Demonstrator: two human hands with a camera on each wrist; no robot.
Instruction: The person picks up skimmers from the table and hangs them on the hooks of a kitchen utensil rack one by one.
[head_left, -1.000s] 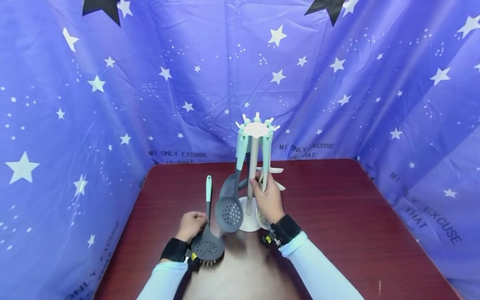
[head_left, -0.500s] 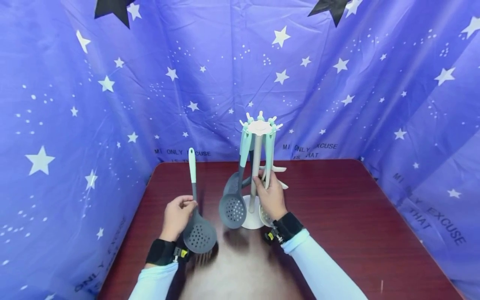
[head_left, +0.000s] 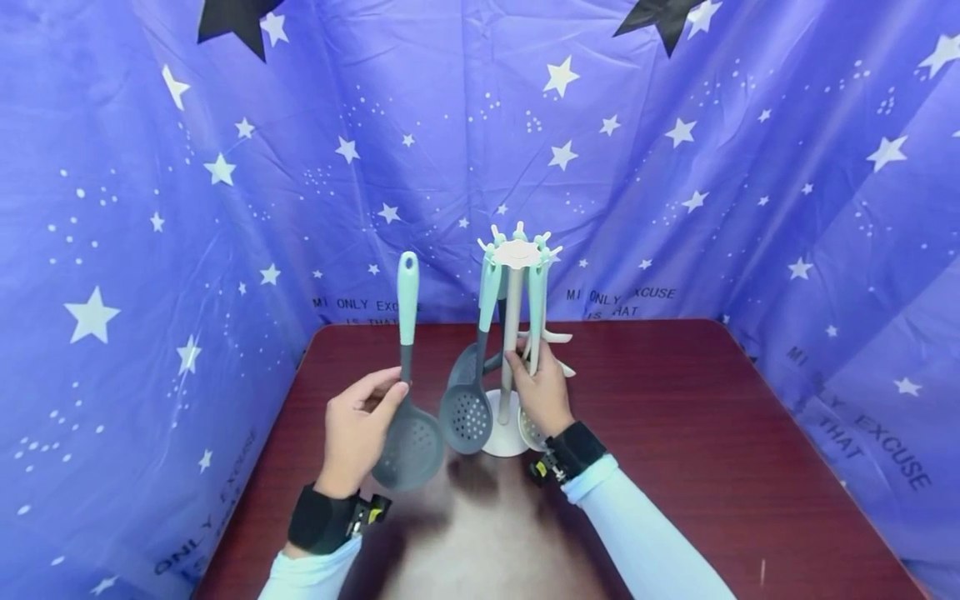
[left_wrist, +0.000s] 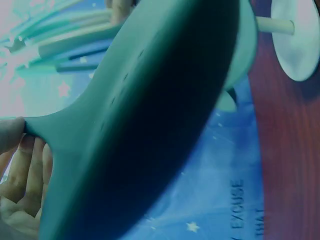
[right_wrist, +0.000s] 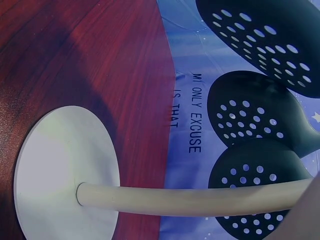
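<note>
My left hand [head_left: 354,437] pinches a grey skimmer [head_left: 409,450] with a mint handle at its neck, handle pointing up, raised over the table. In the left wrist view the skimmer's bowl [left_wrist: 115,120] fills the middle, seen from close by. To its right stands a white utensil rack [head_left: 517,254] with a ring of hooks on top. Around the pole [head_left: 512,333] of the rack my right hand [head_left: 546,398] grips, with hanging utensils close beside it. A perforated grey skimmer [head_left: 467,417] hangs at the rack's left; more dark perforated heads [right_wrist: 245,112] show in the right wrist view.
The rack's round white base [right_wrist: 65,170] rests on the dark red table [head_left: 675,433]. Pale utensils [head_left: 557,338] hang at the rack's right, behind my right hand. A blue star-patterned curtain [head_left: 450,125] encloses the table at the back and sides.
My left hand has lifted the skimmer off the table, first upward and left, then toward the rack, its handle standing higher. The right hand keeps its grip on the rack.
</note>
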